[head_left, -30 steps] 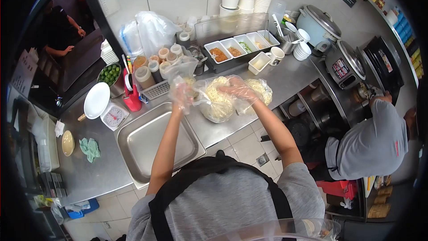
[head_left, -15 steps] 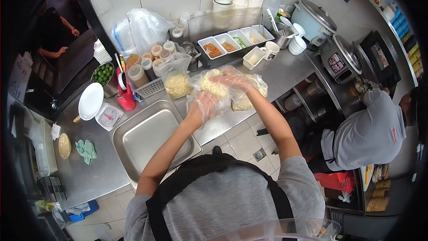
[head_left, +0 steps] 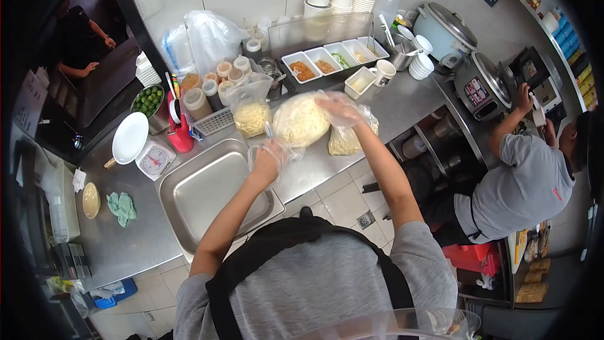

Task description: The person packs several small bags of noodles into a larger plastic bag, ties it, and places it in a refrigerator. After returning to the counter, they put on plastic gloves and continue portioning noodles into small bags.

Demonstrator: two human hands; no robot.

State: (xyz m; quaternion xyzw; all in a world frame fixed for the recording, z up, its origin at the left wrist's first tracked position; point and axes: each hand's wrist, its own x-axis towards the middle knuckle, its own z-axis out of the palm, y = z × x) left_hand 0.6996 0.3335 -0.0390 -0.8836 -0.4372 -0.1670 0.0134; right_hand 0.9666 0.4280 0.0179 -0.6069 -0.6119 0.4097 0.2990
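Note:
Both my hands wear clear plastic gloves. Between them is a large clear bag of pale noodles, held over the steel counter. My left hand is closed on the bag's lower left end. At its upper right side, my right hand grips the plastic. A smaller bag of noodles stands just left of the big bag, and another noodle bag lies under my right wrist. The empty steel tray sits by my left forearm.
Behind are sauce bottles, a topping rack and a white mug. At left stand a scale and green cloth. A co-worker stands at right near the rice cookers.
The noodle bag between my hands now looks fuller and spread out. My left hand has moved left and down, my right slightly right. The co-worker's arm has risen toward the equipment.

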